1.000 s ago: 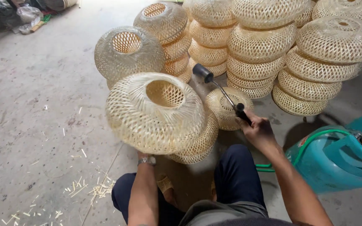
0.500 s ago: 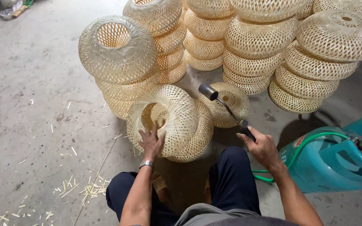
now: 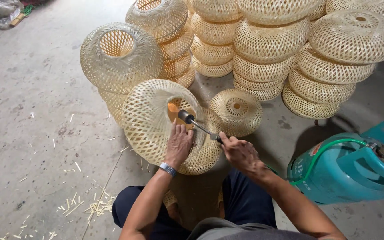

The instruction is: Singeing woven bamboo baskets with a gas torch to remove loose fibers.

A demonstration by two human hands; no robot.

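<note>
A round woven bamboo lampshade (image 3: 150, 118) lies tilted on its side in front of my knees, its opening facing me. My left hand (image 3: 178, 144) grips the rim of that opening. My right hand (image 3: 241, 153) holds a metal gas torch (image 3: 196, 124) by its handle. The torch's nozzle points into the opening, where an orange flame shows. Another woven shade (image 3: 203, 153) lies under and behind the one I hold.
Tall stacks of woven bamboo shades (image 3: 267, 49) stand ahead and to the right, one large shade (image 3: 118, 55) at the left. A teal gas cylinder (image 3: 347, 166) with a green hose lies at my right. Bamboo slivers (image 3: 85, 206) litter the concrete floor.
The shade I held high a second ago came down onto the pile and turned on its side. The torch swung left, its nozzle now inside the opening with a flame showing.
</note>
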